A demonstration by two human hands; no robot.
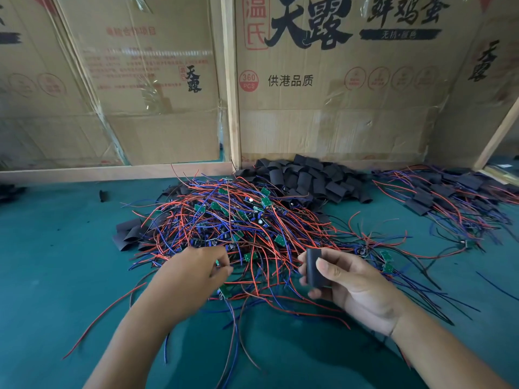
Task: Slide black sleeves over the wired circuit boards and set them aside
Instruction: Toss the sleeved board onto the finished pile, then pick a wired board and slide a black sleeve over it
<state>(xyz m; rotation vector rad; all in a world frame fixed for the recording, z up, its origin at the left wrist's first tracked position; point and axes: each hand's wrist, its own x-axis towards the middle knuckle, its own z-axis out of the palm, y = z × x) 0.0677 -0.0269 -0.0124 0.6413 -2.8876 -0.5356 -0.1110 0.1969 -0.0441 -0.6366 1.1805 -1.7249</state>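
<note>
Your right hand (351, 282) holds a black sleeve (316, 269) upright, pinched between the thumb on its near face and the fingers curled behind it, just above the near edge of the wire tangle. Your left hand (196, 269) reaches into the pile of wired circuit boards (236, 220), its fingertips drawn together and pinching at a small green board (217, 262) among the red and blue wires; you can see only a sliver of that board, so how firmly it is held cannot be told. Loose black sleeves lie in a heap (309, 178) behind the pile, against the cardboard wall (323, 94). A few more flat sleeves (127, 233) lie at the pile's left edge. Boards already sleeved (443, 192) rest far right on the green table mat (56, 262), well apart from your hands.
</note>
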